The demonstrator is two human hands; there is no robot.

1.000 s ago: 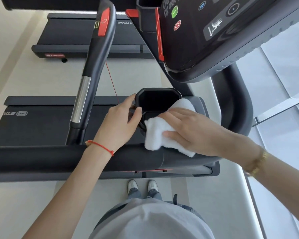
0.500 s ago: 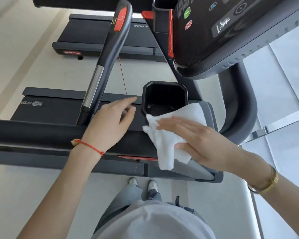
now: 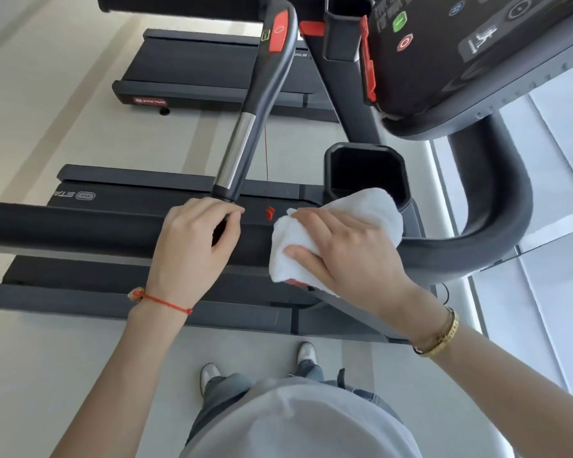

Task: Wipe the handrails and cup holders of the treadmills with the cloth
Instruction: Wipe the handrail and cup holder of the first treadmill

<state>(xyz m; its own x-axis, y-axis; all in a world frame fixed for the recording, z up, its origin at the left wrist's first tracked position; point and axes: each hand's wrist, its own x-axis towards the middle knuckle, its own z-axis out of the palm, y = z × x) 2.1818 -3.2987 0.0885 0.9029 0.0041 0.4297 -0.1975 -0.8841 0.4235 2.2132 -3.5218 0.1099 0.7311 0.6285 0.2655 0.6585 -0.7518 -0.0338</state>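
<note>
On the front handrail of the near treadmill, just below the cup holder, the right hand presses the white cloth with its fingers spread flat and the thumb laid on the cloth's lower edge. The cloth lies over the bar and its upper corner touches the rim of the cup holder. The left hand rests on the same bar, fingers loosely bent, holding nothing, close to the foot of the inner grip bar. I judge that the step in hand is the wiping of this handrail. The next move probably needs a long stroke along the bar, so the left hand must give way.
</note>
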